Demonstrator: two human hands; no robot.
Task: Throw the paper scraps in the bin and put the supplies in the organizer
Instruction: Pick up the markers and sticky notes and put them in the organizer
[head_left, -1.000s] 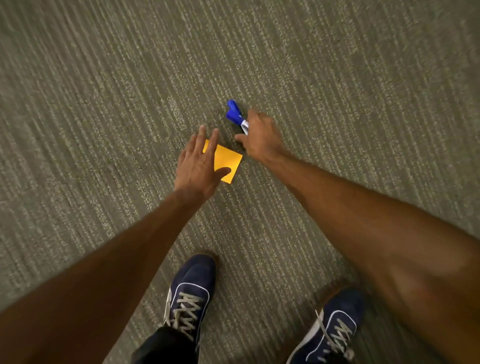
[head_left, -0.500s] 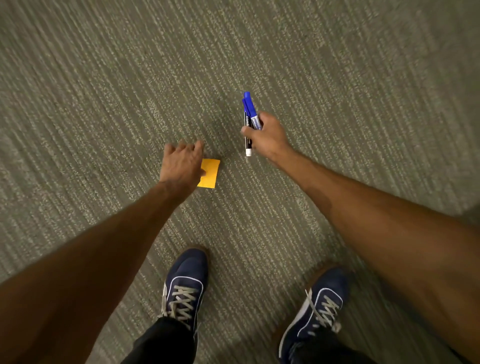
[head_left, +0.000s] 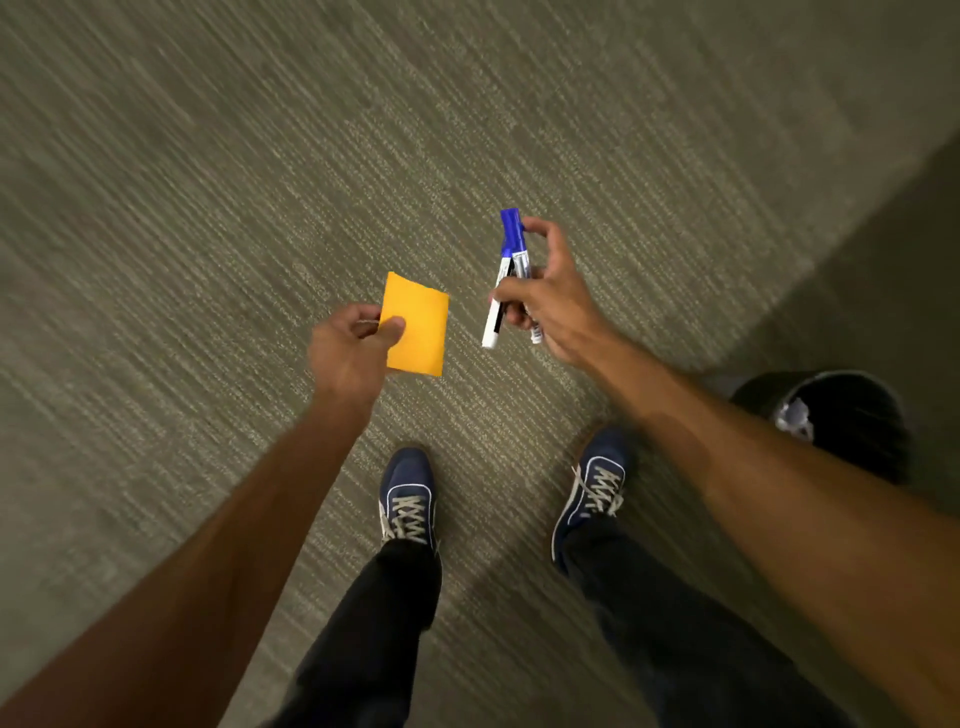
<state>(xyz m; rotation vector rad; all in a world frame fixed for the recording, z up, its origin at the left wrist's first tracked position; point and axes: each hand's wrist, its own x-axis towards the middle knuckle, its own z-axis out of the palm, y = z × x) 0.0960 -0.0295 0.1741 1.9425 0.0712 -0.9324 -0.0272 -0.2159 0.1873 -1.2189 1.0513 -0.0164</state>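
Above the carpeted floor (head_left: 208, 208), the left hand (head_left: 348, 353) pinches an orange sticky pad (head_left: 415, 325) by one edge while the right hand (head_left: 550, 306) grips two blue-capped markers (head_left: 511, 275) together, likely for carrying, with the bin (head_left: 852, 415) near the right foot.

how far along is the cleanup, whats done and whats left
Done: crumpled white paper already lies in the round black bin. In hand: the left hand pinches an orange square paper note, and the right hand has a grip on two blue-capped white markers. Left: the note must go to bin or organizer, and the markers into the organizer, which is out of view.
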